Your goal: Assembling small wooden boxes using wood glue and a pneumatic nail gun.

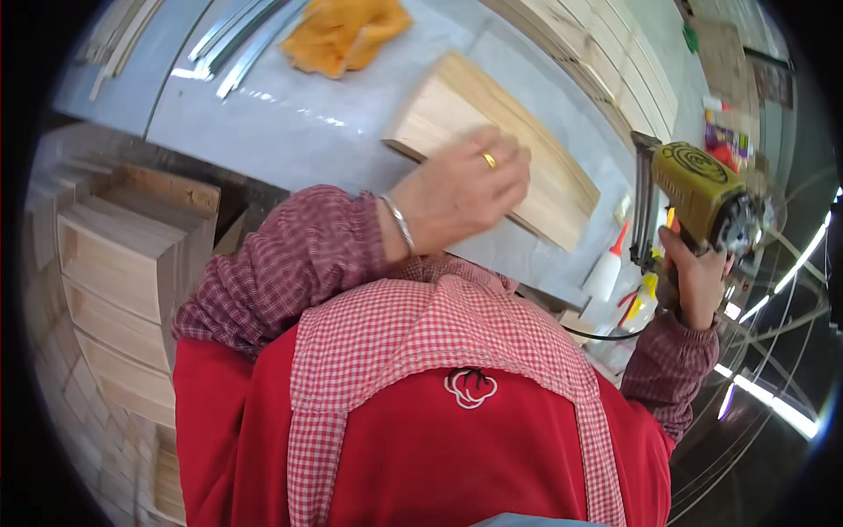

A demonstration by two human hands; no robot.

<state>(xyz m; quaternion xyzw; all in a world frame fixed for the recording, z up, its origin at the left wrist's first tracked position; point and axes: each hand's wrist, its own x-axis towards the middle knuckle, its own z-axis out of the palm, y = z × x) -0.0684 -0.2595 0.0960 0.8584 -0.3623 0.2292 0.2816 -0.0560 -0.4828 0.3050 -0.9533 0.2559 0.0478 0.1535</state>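
Note:
A pale wooden piece [549, 189] made of joined boards lies slantwise on the covered table. My left hand [465, 184], with a gold ring and a silver bangle, is over its near edge. The fingers are curled and slightly blurred, and their tips are hidden, so what they hold cannot be made out. At the right, my right hand [698, 277] is closed round the handle of a nail gun [694, 180] with a yellow-green body and a dark magazine. The nail gun is raised beyond the table's right end, apart from the wooden piece.
An orange cloth [345, 35] and several metal strips [241, 44] lie at the back left. Long pale boards [606, 44] run along the far side. A white glue bottle [606, 270] with a red tip stands near the right. Stacked wooden drawers [114, 263] rise at the left.

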